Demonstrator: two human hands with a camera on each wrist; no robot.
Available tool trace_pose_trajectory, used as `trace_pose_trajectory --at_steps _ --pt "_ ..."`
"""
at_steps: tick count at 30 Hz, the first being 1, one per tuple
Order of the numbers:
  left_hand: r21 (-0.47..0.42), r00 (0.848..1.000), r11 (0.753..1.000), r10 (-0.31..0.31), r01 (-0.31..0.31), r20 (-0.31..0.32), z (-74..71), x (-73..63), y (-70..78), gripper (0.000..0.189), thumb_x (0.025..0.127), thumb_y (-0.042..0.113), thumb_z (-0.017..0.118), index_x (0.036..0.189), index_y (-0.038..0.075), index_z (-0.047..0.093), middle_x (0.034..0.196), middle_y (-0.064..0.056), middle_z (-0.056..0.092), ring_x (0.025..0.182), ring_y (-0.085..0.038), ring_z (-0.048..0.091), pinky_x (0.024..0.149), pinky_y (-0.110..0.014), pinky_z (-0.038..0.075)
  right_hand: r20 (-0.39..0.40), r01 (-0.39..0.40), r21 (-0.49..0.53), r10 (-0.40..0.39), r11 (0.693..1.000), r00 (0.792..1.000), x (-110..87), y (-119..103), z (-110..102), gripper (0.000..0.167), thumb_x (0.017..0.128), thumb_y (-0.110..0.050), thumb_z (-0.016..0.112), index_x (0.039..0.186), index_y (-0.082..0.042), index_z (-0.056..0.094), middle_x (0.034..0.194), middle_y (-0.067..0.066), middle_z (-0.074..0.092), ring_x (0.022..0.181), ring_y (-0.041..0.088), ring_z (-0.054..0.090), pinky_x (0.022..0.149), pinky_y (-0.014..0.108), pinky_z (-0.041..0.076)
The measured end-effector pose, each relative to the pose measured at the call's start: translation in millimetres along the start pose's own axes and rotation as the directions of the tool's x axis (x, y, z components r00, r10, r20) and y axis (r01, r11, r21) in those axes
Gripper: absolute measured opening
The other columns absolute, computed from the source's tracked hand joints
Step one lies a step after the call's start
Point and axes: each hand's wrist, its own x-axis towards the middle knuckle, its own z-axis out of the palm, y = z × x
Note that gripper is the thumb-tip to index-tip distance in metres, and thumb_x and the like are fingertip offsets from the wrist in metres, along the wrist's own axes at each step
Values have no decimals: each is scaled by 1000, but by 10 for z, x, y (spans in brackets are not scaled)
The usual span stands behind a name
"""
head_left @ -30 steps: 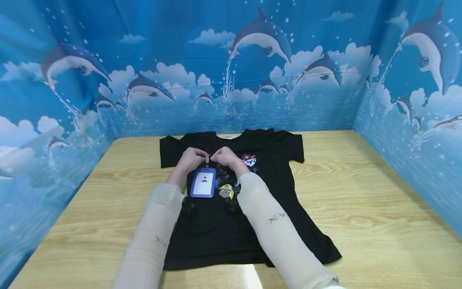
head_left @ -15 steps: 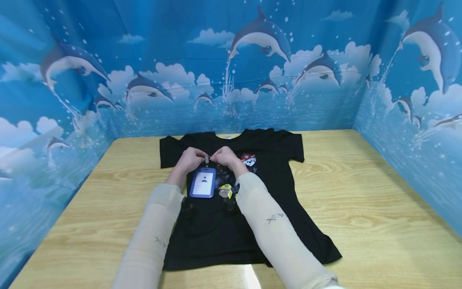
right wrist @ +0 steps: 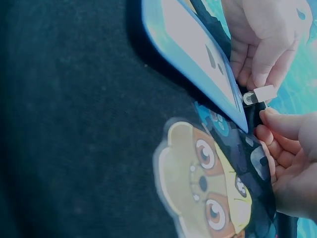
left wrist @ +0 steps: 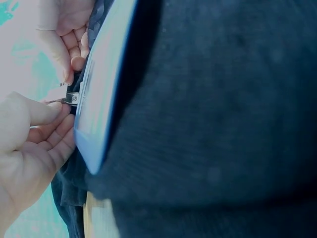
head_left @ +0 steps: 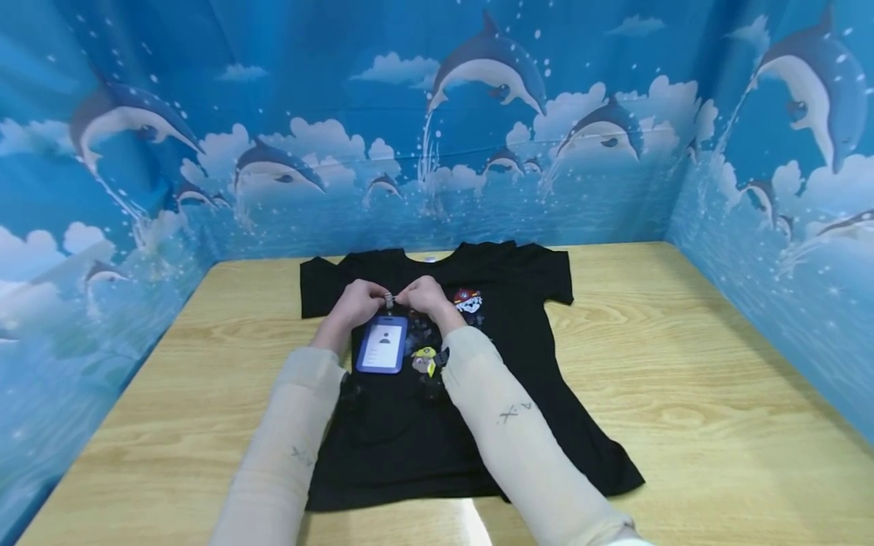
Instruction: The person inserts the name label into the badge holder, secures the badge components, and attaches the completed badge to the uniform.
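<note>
A blue ID badge holder (head_left: pixel 381 346) with a white card lies on the chest of a black T-shirt (head_left: pixel 403 447). At its top is a small metal clip (head_left: pixel 389 300). My left hand (head_left: pixel 358 302) pinches this clip (left wrist: pixel 73 98) between thumb and fingers, the lever raised in the left wrist view. Close beside it, my right hand (head_left: pixel 425 295) pinches a bit of the shirt's black cloth, thumb (right wrist: pixel 285 121) against finger, right at the clip. The clip's jaws are partly hidden by fingertips and cloth.
The shirt is spread on a wood-grain table (head_left: pixel 683 379), neckline towards the back. Cartoon dog prints (head_left: pixel 468 301) show on its front. A blue dolphin curtain (head_left: pixel 437 152) closes off the back and sides.
The head view has shifted very slightly. Both hands stay at the clip, and the badge holder keeps its place on the shirt.
</note>
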Motion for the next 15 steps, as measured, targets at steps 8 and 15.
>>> trace_pose_trajectory --at_steps 8,15 --pt "12 1000 1000 -10 10 9 23 -29 -3 27 95 8 46 115 0 64 116 -16 58 101 -27 52 89 -42 43 -14 -3 2 3 1000 1000 -27 4 25 14 87 -10 63 91 0 72 100 9 65 87 20 58 72 30 48" --pt "43 1000 999 16 -17 14 20 -20 18 28 95 5 44 114 0 64 116 -17 58 99 -26 53 83 -40 46 -17 -25 16 26 1000 1000 -38 -20 9 13 87 -10 63 92 -2 72 100 7 64 89 19 58 73 30 49"
